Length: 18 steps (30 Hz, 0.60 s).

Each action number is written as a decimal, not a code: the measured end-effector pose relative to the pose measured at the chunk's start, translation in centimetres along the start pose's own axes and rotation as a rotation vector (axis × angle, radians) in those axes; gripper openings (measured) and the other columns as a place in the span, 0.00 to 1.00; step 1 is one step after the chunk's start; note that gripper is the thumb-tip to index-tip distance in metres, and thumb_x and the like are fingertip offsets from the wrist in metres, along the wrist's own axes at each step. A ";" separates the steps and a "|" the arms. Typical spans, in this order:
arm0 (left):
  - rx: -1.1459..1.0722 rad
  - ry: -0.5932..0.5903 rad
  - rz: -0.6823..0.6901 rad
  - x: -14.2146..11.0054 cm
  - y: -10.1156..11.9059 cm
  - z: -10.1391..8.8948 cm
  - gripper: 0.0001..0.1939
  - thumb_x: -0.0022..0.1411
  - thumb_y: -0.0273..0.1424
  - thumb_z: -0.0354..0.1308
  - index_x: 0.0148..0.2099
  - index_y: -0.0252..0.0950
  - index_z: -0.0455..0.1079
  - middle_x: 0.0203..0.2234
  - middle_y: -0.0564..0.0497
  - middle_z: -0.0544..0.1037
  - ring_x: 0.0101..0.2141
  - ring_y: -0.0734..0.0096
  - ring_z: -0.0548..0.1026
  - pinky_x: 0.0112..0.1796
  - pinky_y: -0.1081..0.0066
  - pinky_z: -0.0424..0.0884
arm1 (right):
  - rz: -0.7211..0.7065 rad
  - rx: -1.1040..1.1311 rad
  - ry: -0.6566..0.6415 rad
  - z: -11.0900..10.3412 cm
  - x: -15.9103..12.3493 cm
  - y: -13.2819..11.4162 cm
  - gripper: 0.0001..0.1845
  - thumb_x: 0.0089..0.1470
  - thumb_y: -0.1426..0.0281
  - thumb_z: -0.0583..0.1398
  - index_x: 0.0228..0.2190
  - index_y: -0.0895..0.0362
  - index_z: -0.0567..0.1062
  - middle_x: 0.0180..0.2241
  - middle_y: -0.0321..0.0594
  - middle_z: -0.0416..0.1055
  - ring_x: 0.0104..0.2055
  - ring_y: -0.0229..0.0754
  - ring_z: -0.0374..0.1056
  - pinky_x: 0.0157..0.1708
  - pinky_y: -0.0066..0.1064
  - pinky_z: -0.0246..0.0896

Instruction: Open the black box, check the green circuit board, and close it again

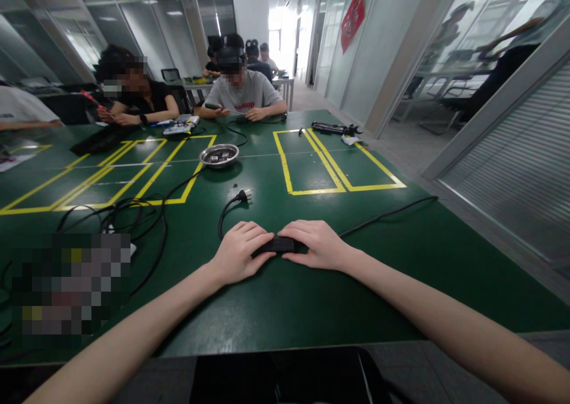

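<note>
A black power adapter lies flat near the front of the green table. My left hand is closed around its left end, fingers over the top and thumb along the near side. On the right end, my right hand grips it the same way, so only the middle of the adapter shows. A short cord curves out beyond my left hand to a black mains plug with bare prongs. From behind my right hand a thin black cable runs off to the right across the table.
Past the plug stands a metal bowl holding small metal parts. Tangled black cables lie at left beside a blurred-out object. Yellow tape marks rectangles. A black tripod-like item lies far right. Co-workers sit opposite.
</note>
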<state>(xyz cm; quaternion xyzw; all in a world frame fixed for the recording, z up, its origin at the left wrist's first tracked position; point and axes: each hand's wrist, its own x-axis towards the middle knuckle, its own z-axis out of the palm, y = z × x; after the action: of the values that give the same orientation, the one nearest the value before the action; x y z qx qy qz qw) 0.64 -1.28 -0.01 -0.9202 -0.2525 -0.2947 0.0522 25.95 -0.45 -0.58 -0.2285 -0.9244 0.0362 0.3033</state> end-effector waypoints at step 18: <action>-0.133 -0.047 -0.145 -0.4 -0.9 0.5 0.18 0.69 0.43 0.64 0.52 0.36 0.78 0.41 0.44 0.85 0.40 0.60 0.83 0.45 0.61 0.75 | 0.106 -0.020 -0.108 -0.6 0.1 0.6 0.12 0.62 0.62 0.66 0.38 0.58 0.78 0.34 0.43 0.78 0.36 0.45 0.74 0.35 0.34 0.64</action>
<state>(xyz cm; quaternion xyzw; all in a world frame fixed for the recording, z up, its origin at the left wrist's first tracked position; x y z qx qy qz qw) 0.18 -0.54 -0.70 -0.9076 -0.2993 -0.2920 -0.0367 26.42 0.09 -0.18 -0.2777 -0.9264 0.0555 0.2483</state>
